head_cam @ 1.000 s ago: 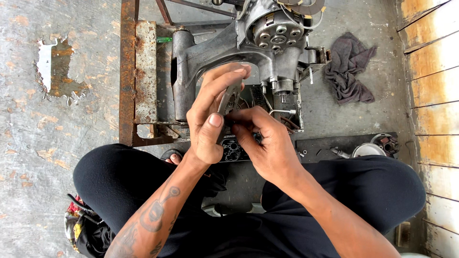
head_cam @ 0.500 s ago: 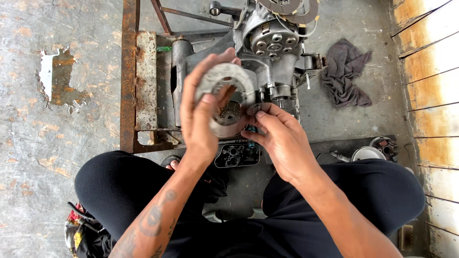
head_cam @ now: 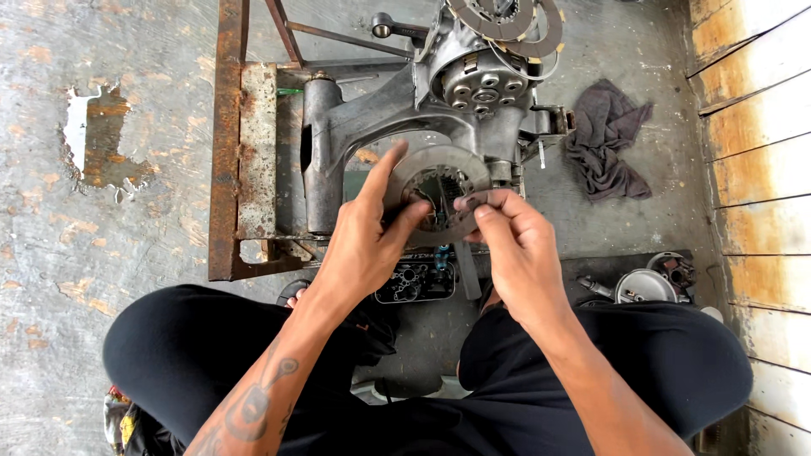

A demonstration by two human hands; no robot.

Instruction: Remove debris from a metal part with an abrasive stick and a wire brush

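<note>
My left hand [head_cam: 363, 241] holds a round grey metal clutch plate [head_cam: 431, 169] by its left side, thumb pressed on its face and index finger pointing up along the rim. My right hand [head_cam: 517, 245] pinches the plate's lower right edge between thumb and fingers. The plate is held flat toward me, in front of a dirty grey engine case [head_cam: 355, 127] that stands on a rusty steel frame [head_cam: 226, 152]. A clutch hub with round bosses [head_cam: 483, 84] sits at the top of the engine, and ring plates [head_cam: 507, 21] rest above it.
A dark rag [head_cam: 606, 139] lies on the concrete to the right of the engine. A black tray with small parts [head_cam: 418, 283] sits between my knees. Round metal parts [head_cam: 646, 283] lie by my right thigh. Wooden planks [head_cam: 752, 160] line the right side.
The plate has turned from edge-on between my hands to face-on, and both hands have shifted their hold on its rim. The view has tilted down slightly.
</note>
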